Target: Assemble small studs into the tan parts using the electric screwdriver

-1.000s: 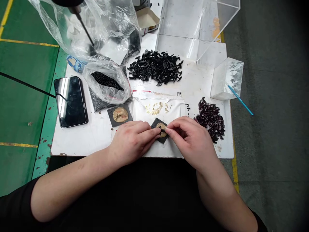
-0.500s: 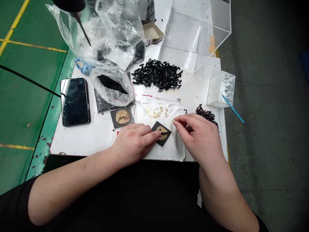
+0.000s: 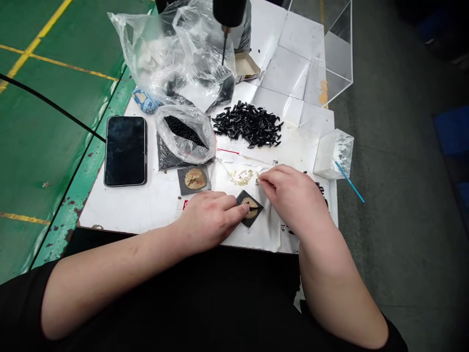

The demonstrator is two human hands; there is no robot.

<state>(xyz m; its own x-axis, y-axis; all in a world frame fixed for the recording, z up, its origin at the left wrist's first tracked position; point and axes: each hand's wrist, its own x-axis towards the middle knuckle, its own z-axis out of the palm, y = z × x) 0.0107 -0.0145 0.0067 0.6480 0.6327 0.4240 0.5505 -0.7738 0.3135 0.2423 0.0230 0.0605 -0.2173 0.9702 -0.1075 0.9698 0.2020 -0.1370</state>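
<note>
My left hand (image 3: 216, 217) has its fingertips pressed together at a small black part (image 3: 255, 208), which lies on a round tan pad. The pad is set on a dark square block (image 3: 250, 221), turned corner-on upon a white sheet (image 3: 264, 234). My right hand (image 3: 295, 195) is closed in a pinch at the right edge of the scattered small gold rings (image 3: 242, 177). Whether a ring is between its fingertips is too small to tell. A second dark square block (image 3: 184, 184) with a tan pad (image 3: 195, 179) sits left of the sheet.
A heap of black curved parts (image 3: 249, 124) lies behind the rings. Nearby are an open bag of black bits (image 3: 183, 132), a phone (image 3: 125, 151), a clear box (image 3: 311, 68) and a small clear container (image 3: 331, 156) with a blue stick (image 3: 350, 181). A screwdriver (image 3: 225, 29) hangs overhead.
My right hand has moved left and away from me to the gold rings. My left hand stays at the block. The view has shifted, and the hanging screwdriver appears farther right.
</note>
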